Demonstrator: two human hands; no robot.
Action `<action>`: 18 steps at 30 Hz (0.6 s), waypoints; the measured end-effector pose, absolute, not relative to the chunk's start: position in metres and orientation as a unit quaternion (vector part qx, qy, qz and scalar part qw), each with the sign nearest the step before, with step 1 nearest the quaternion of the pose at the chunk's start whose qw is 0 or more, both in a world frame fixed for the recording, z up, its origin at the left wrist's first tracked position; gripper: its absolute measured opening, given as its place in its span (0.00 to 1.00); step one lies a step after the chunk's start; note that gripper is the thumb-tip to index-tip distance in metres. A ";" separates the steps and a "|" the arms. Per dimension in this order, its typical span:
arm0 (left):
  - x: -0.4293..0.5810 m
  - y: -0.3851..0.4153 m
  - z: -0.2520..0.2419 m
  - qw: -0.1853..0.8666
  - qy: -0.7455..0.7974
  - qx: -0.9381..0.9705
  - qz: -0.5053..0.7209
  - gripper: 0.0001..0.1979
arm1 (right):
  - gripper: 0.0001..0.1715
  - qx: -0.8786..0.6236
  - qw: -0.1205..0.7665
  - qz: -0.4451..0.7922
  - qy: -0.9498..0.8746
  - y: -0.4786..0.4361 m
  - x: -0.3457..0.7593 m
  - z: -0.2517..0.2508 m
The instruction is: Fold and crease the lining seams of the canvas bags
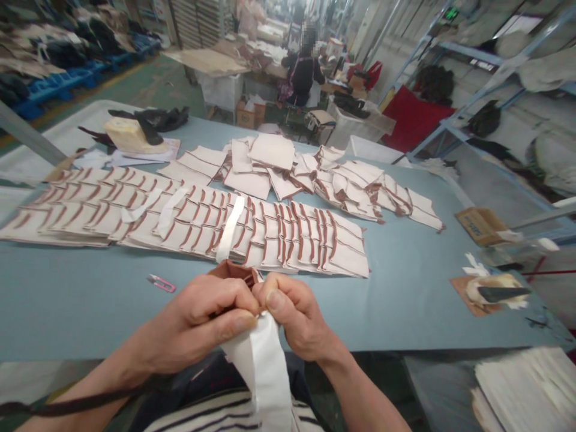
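One strip [263, 366], left hand [198, 324], right hand [294, 318] pinching, box [480, 225] print blurred

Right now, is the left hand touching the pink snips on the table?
Apart. Head view shows bare blue table between the left hand and the pink snips; that hand grips the white strip.

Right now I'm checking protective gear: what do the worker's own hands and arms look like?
The left hand and right hand are bare: no gloves, rings or watch visible. The left forearm and right forearm show no sleeves. A dark-and-white striped top shows beneath.
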State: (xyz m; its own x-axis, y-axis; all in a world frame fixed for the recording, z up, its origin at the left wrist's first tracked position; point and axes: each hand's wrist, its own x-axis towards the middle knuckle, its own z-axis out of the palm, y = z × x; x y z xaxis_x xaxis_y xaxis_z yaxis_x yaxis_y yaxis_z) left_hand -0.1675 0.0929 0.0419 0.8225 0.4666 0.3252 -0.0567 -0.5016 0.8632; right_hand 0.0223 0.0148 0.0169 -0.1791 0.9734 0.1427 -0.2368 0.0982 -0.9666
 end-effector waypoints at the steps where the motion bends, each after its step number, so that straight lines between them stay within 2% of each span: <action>1: -0.167 0.095 0.040 0.503 0.127 0.815 0.259 0.20 | 0.31 -0.369 0.527 0.548 -0.534 0.015 0.025 0.018; 6: -0.168 0.098 0.042 0.523 0.162 0.809 0.212 0.24 | 0.27 -0.400 0.491 0.416 -0.652 0.018 0.037 0.025; 11: -0.161 0.091 0.054 0.513 0.178 0.820 0.182 0.22 | 0.21 -0.411 0.473 0.319 -0.711 0.018 0.041 0.029; 15: -0.158 0.086 0.052 0.510 0.154 0.826 0.181 0.21 | 0.22 -0.421 0.463 0.340 -0.702 0.014 0.038 0.028; 18: -0.159 0.083 0.049 0.419 0.150 0.866 0.229 0.20 | 0.24 -0.428 0.446 0.352 -0.703 0.010 0.037 0.028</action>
